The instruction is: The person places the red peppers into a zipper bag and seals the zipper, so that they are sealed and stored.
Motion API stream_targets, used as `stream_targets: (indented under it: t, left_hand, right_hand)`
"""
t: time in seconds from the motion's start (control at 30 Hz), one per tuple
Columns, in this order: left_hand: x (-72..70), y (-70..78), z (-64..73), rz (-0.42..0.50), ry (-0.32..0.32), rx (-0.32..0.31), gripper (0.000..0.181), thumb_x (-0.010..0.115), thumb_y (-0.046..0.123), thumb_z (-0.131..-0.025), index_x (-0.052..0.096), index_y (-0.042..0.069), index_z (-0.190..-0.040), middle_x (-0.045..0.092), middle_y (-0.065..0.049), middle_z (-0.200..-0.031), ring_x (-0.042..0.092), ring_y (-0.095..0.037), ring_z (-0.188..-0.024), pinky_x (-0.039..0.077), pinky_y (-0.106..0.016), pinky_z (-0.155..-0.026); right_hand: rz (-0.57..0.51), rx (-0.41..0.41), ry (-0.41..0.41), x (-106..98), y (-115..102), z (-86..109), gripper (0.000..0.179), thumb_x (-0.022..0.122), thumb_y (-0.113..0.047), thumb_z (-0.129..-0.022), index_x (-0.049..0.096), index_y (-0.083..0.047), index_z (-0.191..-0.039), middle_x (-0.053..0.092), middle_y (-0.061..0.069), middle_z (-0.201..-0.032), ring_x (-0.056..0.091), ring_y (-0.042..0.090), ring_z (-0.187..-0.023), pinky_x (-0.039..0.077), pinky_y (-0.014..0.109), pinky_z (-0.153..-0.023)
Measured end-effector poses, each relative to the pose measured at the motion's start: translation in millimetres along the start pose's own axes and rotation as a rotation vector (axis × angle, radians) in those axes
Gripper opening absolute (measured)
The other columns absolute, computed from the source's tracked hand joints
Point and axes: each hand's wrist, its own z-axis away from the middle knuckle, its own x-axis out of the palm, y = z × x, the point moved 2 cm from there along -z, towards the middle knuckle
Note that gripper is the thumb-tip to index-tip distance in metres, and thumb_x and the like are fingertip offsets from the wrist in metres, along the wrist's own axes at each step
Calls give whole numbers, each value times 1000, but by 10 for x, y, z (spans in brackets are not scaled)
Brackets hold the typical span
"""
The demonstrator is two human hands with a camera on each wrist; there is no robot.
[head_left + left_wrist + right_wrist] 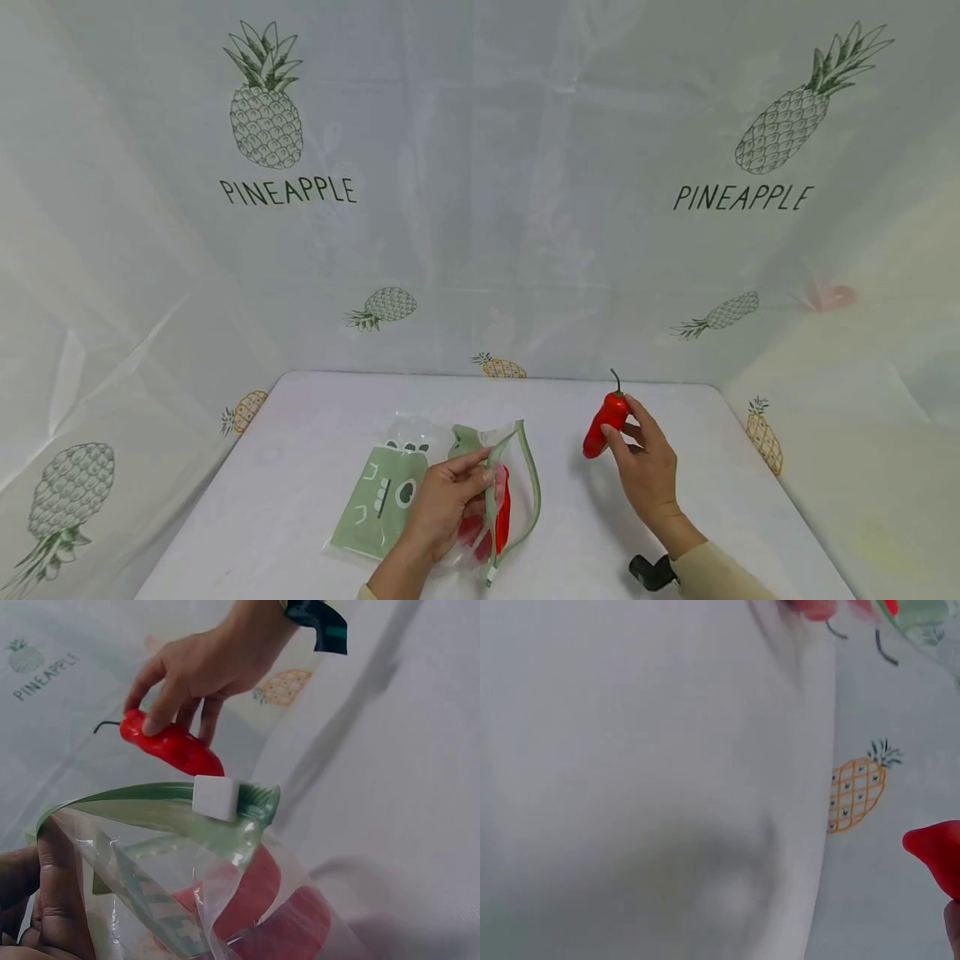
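My left hand [446, 500] grips one side of the mouth of a clear zip bag [536, 492] with a green rim, which gapes open. Several red peppers [503, 510] lie inside it, partly hidden by plastic and fingers. A white slider [215, 798] sits at one end of the rim in the left wrist view. To the right of the bag, my right hand [648, 471] pinches a red pepper [606, 425] between thumb and fingers, above the table, its thin dark stem upward. Only that pepper's tip [939, 851] and a bit of finger show in the right wrist view.
Left of the held bag, a flat green-printed plastic bag [367, 508] lies on the white table [262, 500], partly behind my left hand. A dark strap or device [651, 572] is at my right wrist. Pineapple-printed sheeting [510, 208] surrounds the table at the back and sides.
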Motion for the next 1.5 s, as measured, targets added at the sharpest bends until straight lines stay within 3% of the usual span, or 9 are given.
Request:
stream_targets:
  t: [0.13,0.23,0.5,0.67,0.9,1.23,1.5]
  left_hand:
    - [-2,11,-7,-6,9,4,46,72,0,-97,61,-7,-141,70,2,-89,70,-7,-81,64,-24,-72]
    - [-7,18,-18,-9,18,10,46,72,0,-98,61,-7,-142,69,2,-89,70,-7,-81,64,-23,-72]
    - [-19,56,-58,-8,30,33,47,71,-1,-98,59,-7,-144,69,3,-88,72,-7,-80,64,-24,-73]
    - [-26,76,-80,-18,46,41,47,71,-2,-98,60,-7,-143,67,2,-87,69,-6,-79,63,-23,-71]
    - [-34,85,-95,-22,49,53,47,71,0,-99,60,-6,-144,67,3,-88,69,-7,-79,63,-23,-70]
    - [-35,79,-90,-25,65,62,47,71,-1,-98,60,-6,-143,69,3,-87,70,-7,-77,63,-23,-68]
    - [-27,95,-71,-42,72,56,46,72,1,-98,62,-4,-142,69,3,-88,70,-7,-80,64,-24,-70]
  right_hand:
    - [-60,85,-41,21,-75,48,64,75,-7,-98,48,-15,-156,60,11,-144,65,1,-102,56,8,-74]
    - [-111,124,-70,30,-128,78,63,73,-7,-99,46,-15,-156,57,10,-143,62,-4,-99,60,15,-70]
    - [-192,204,-123,50,-289,147,62,74,-12,-100,44,-15,-155,55,12,-145,63,4,-96,65,27,-65]
    - [-230,246,-158,79,-362,174,61,74,-12,-100,46,-16,-154,56,11,-145,65,6,-94,66,29,-65]
    - [-225,311,-246,132,-457,233,59,75,-14,-99,50,-20,-152,58,11,-141,67,18,-96,66,29,-65]
    - [-230,365,-397,300,-628,337,50,78,-16,-95,63,-19,-143,67,12,-128,68,16,-75,63,31,-55]
    - [-217,383,-483,398,-749,405,45,77,-17,-95,65,-17,-139,68,12,-124,68,17,-76,62,31,-52]
